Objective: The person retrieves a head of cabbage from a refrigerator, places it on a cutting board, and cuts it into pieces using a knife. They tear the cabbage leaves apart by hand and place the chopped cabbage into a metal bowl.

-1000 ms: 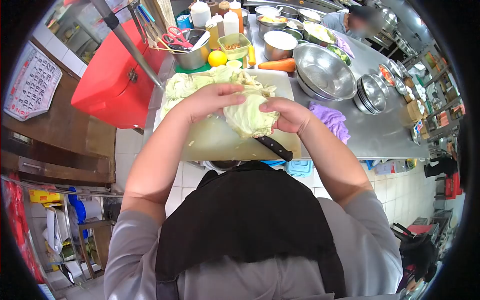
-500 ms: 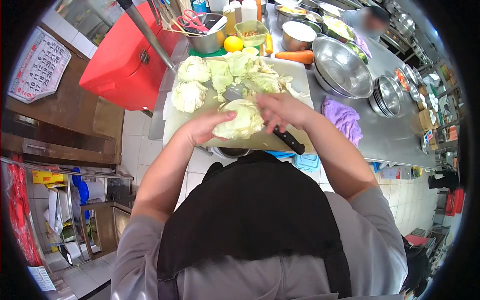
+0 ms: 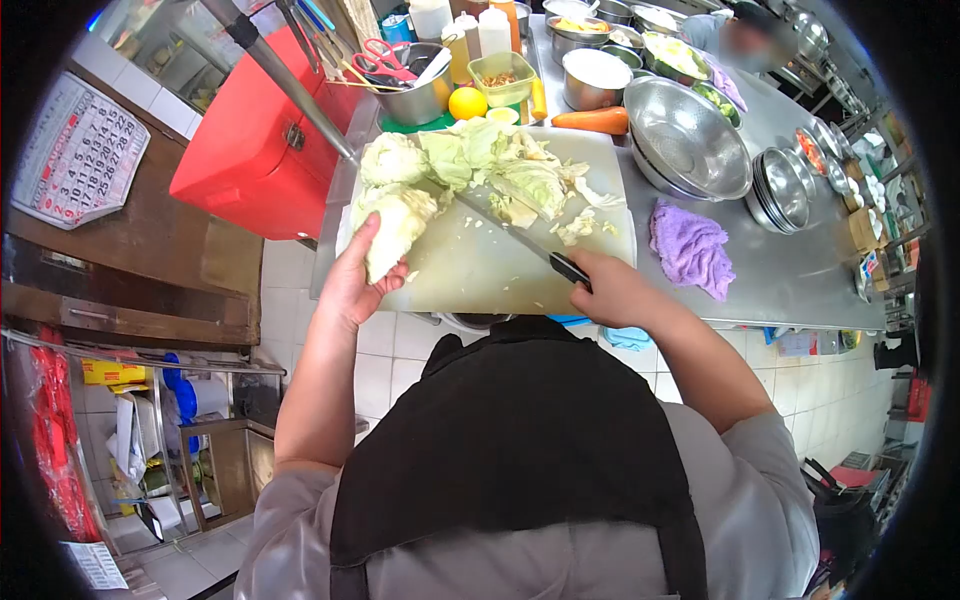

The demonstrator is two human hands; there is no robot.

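Pale green cabbage piece (image 3: 392,238) is lying in the grasp of the left hand (image 3: 362,283), over the left side of the whitish plastic cutting board (image 3: 460,282). The hand is cupping its near end, the thumb running up the left side and the fingers curling beneath; whether the piece is touching the board is not clear. Just beyond it, a second pale cabbage chunk (image 3: 392,160) is sitting at the board's far left corner, and loose green cabbage leaves (image 3: 535,185) are spreading to the right along the far side. Small scraps are dotting the board.

The right hand (image 3: 603,287) is closing around the black handle of a long steel knife (image 3: 512,234), well apart from the held piece. The blade is slanting across the board, its far end reaching toward the leaves.

To the right, a crumpled purple cloth (image 3: 690,250) is resting on the stainless steel worktop (image 3: 785,285), near a large perforated steel colander (image 3: 695,135). Beyond the board, an orange carrot (image 3: 592,121) and a round yellow-orange fruit (image 3: 467,103) are lying near its far edge.
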